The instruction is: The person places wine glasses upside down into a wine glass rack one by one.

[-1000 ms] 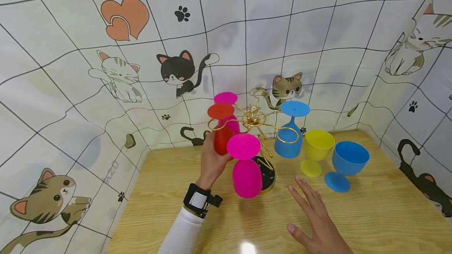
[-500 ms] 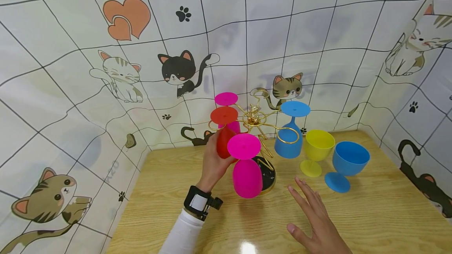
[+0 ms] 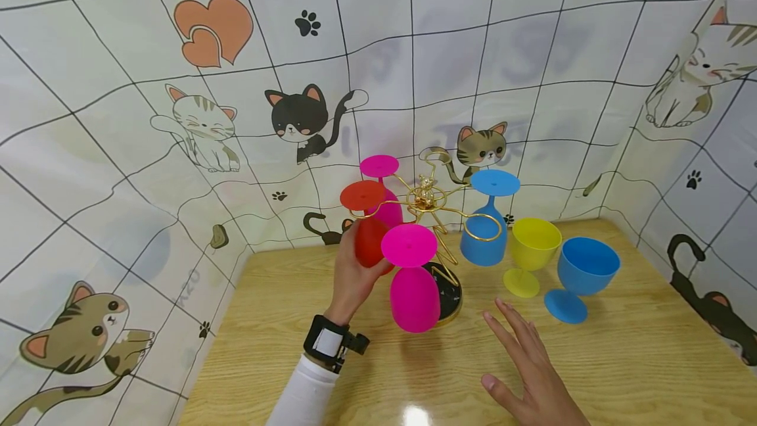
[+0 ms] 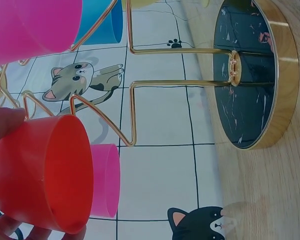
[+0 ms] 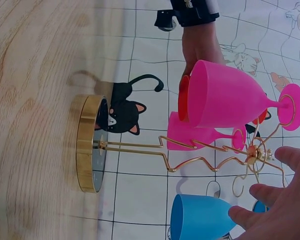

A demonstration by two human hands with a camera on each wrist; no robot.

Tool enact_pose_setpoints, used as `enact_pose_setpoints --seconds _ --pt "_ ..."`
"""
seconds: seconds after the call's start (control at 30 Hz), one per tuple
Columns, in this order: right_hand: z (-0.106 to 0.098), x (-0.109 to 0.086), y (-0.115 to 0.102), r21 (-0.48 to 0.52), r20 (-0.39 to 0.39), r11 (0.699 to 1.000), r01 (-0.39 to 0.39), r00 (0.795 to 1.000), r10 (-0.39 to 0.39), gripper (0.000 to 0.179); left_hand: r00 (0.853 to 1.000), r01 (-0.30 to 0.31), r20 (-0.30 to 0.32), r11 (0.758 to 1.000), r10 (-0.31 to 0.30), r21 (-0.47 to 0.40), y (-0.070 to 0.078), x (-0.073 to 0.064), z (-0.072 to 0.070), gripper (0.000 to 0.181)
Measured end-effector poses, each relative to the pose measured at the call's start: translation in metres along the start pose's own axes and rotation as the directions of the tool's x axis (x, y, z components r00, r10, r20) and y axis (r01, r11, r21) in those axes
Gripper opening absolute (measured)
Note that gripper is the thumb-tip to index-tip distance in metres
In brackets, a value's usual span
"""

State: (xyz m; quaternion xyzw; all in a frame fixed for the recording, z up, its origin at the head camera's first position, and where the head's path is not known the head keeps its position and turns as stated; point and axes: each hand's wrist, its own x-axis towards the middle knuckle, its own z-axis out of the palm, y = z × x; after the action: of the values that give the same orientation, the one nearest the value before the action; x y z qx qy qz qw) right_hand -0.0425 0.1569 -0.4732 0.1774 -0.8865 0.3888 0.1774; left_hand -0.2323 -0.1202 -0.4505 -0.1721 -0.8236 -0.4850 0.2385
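The left hand (image 3: 353,281) is gripping an upturned red goblet (image 3: 369,244), its foot (image 3: 361,196) shifting farther left of the gold rack (image 3: 424,197); the right hand (image 3: 529,373), fingers spread, is hovering empty front-right

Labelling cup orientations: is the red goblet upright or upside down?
Upside down: the red goblet has its foot on top, and the left hand grips its bowl below; its mouth faces the tabletop in the left wrist view.

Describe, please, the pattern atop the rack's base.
The top is dark with pale and pinkish flecks, clearest in the left wrist view.
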Motion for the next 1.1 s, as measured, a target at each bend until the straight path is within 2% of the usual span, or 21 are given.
enact_pose_setpoints --seconds 0.17,0.4,0.87,1.1 --pt "-0.0001 0.0001 0.0001 0.003 -0.005 1.000 0.002 1.000 -0.002 0.077 1.000 0.014 -0.017 1.000 -0.013 0.017 -0.0039 -0.0004 -0.0022 0.086" --pt "-0.0023 0.0013 -0.0013 -0.005 0.009 0.999 -0.044 0.999 0.044 0.076 0.999 0.008 -0.043 1.000 -0.006 0.026 -0.0069 -0.0015 -0.0062 0.087" --pt "-0.0016 0.0013 -0.0009 0.010 0.002 0.999 -0.043 0.999 0.043 0.076 0.999 0.007 -0.037 0.998 -0.009 -0.056 -0.0027 -0.0079 -0.0084 0.086" --pt "-0.0016 0.0010 -0.0008 0.002 0.011 0.998 -0.059 0.998 0.059 0.076 0.998 -0.059 -0.028 0.995 0.057 -0.084 -0.0011 -0.0087 -0.0059 0.083"
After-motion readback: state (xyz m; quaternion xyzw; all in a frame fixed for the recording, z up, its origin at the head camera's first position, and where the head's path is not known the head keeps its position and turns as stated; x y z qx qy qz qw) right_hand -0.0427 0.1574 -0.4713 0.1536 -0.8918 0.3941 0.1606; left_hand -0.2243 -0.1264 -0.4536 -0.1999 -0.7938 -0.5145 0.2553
